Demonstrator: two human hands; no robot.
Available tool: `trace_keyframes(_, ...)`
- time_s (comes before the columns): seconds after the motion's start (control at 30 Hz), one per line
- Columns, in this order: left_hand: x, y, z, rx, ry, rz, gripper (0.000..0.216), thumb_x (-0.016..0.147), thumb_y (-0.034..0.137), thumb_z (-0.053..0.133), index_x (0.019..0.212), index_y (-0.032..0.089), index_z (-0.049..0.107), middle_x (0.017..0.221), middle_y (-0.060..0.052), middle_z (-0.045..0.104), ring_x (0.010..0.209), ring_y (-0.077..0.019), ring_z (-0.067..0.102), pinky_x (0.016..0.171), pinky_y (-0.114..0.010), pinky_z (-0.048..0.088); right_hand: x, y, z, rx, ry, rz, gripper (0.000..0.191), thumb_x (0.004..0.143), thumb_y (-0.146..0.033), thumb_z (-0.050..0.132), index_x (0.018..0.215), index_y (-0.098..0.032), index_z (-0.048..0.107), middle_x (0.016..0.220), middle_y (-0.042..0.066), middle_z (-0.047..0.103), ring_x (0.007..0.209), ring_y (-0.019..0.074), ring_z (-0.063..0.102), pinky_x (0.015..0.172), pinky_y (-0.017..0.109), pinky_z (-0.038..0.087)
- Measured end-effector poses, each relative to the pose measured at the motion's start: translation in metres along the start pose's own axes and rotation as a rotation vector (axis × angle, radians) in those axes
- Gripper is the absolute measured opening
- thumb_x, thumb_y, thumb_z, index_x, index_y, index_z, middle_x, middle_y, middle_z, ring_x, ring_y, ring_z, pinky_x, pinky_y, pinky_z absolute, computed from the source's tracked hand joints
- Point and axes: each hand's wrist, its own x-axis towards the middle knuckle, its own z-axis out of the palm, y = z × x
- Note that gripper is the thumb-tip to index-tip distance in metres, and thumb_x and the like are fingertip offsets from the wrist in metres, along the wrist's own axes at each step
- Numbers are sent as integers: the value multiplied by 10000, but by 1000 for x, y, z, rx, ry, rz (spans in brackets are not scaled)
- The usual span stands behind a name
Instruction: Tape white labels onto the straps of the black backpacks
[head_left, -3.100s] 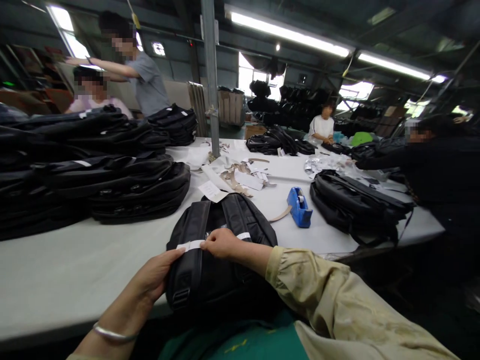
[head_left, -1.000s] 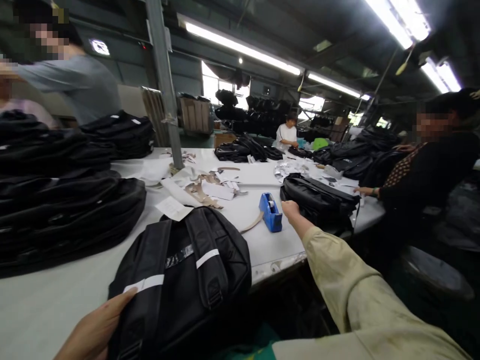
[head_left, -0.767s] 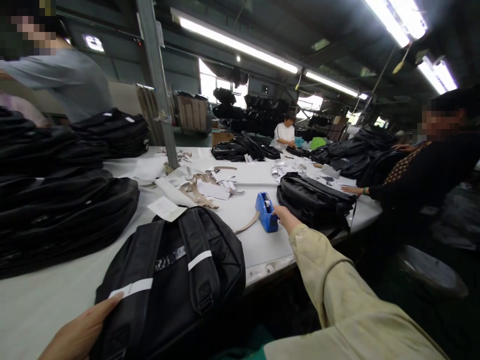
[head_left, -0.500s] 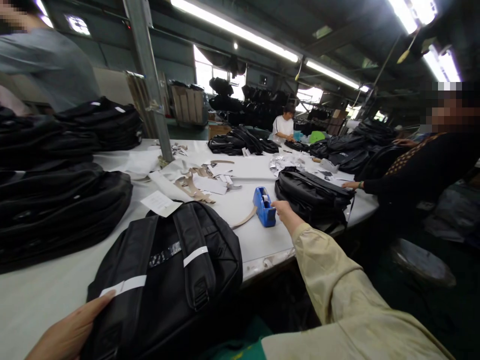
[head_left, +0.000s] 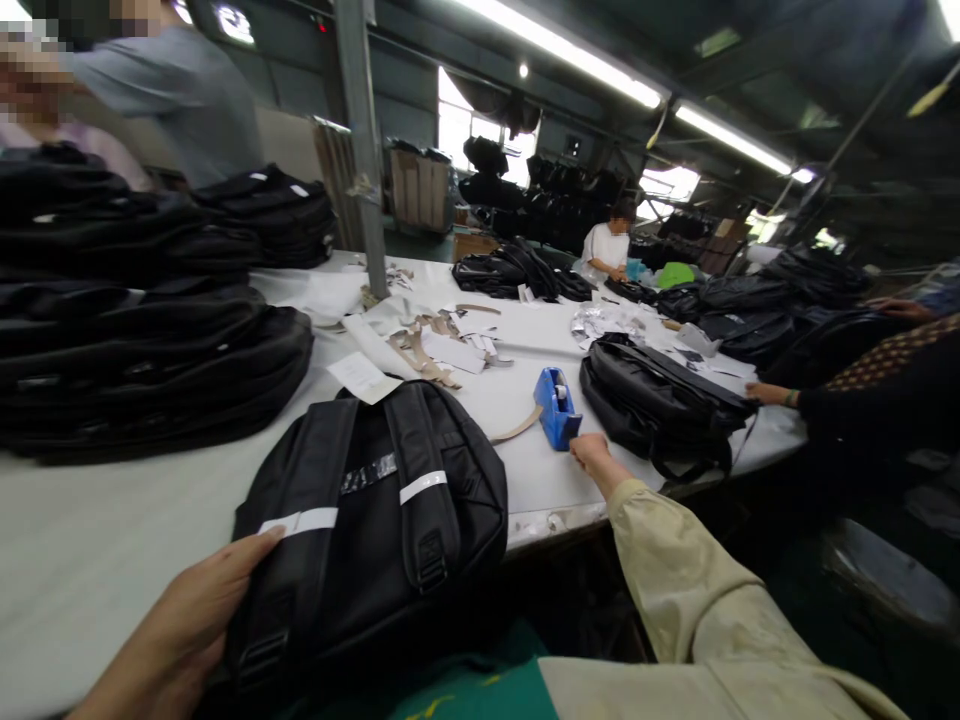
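A black backpack (head_left: 375, 520) lies straps-up at the near table edge, with white tape strips across both shoulder straps. My left hand (head_left: 187, 620) grips its near left side, thumb over the left strap. My right hand (head_left: 591, 452) reaches out to the near end of a blue tape dispenser (head_left: 556, 405). Its fingertips are pinched together just off the cutter. The clear tape between them is barely visible.
Tall stacks of black bags (head_left: 142, 330) fill the table's left side. Another black bag (head_left: 660, 400) lies right of the dispenser. Paper scraps and tags (head_left: 435, 345) litter the middle. A steel post (head_left: 364, 150) rises from the table. Other people work at the far left, the back and the right.
My right hand left the backpack strap, reached to the tape dispenser, and now draws back slightly from its cutter. My left hand stayed on the backpack. My head turned back left.
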Motion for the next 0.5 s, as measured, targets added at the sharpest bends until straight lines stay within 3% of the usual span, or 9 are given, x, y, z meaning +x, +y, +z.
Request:
trace_keyframes(0.1, -6, 0, -1, -9, -149, -67, 84, 801, 184, 650, 816, 109, 683, 619, -35, 714, 594, -203, 663, 569, -299, 559, -18, -2, -1, -41, -104, -86, 177, 694, -64, 579, 553, -154, 520, 411, -16, 441, 384, 88, 359, 379, 219, 245)
trace_keyframes(0.2, -5, -5, 0, 5, -144, 74, 174, 730, 242, 713, 830, 101, 693, 655, -39, 718, 617, -193, 653, 575, -270, 537, -49, -27, 14, -20, -298, -241, 133, 763, -150, 587, 632, -145, 564, 534, -3, 540, 441, 73, 410, 438, 198, 319)
trace_keyframes(0.33, -3, -12, 1, 45, -124, 198, 338, 591, 374, 787, 784, 105, 716, 700, -68, 721, 648, -199, 646, 564, -259, 504, -127, -75, 68, -113, -778, -556, 174, 794, -253, 609, 668, -134, 629, 584, 9, 601, 476, 70, 452, 473, 187, 347)
trace_keyframes(0.4, -4, -13, 3, 71, -104, 243, 380, 561, 412, 778, 770, 100, 720, 676, -63, 705, 645, -198, 632, 543, -252, 477, -172, -91, 104, -189, -986, -640, 177, 794, -273, 618, 691, -134, 660, 574, -10, 601, 475, 62, 452, 470, 175, 336)
trace_keyframes(0.5, -9, -14, 4, 107, -101, 318, 404, 563, 455, 738, 750, 97, 718, 618, -37, 666, 591, -168, 581, 500, -231, 422, -220, -101, 153, -299, -1156, -672, 166, 782, -253, 629, 673, -135, 670, 558, -24, 603, 470, 57, 459, 470, 167, 341)
